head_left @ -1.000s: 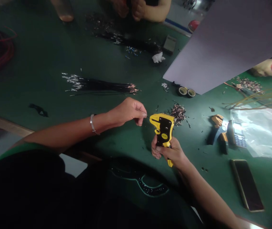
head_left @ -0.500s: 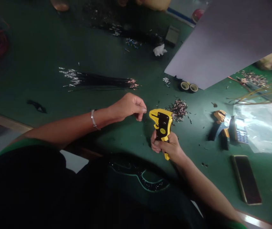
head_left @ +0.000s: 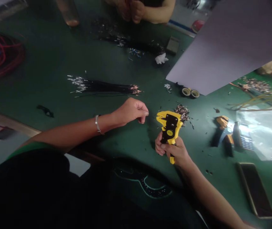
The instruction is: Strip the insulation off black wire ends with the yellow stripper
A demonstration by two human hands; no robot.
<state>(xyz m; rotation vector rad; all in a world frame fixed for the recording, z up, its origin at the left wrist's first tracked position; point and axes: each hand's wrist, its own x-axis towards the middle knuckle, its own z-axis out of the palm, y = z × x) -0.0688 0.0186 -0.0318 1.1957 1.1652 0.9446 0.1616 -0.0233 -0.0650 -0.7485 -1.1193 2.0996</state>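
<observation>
Right fingers (head_left: pixel 158 147) grip yellow stripper (head_left: pixel 170 127) over green table (head_left: pixel 126 141); co-worker's hands (head_left: pixel 137 11) opposite.

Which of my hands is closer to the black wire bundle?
Left. In the picture, your left hand is just below the copper end of the black wire bundle; your right hand, gripping the yellow tool, is farther off, to the lower right.

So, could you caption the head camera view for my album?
Right-hand grip on a yellow-and-black tool near a pile of clippings, with bunched black wires on a green table.
</observation>
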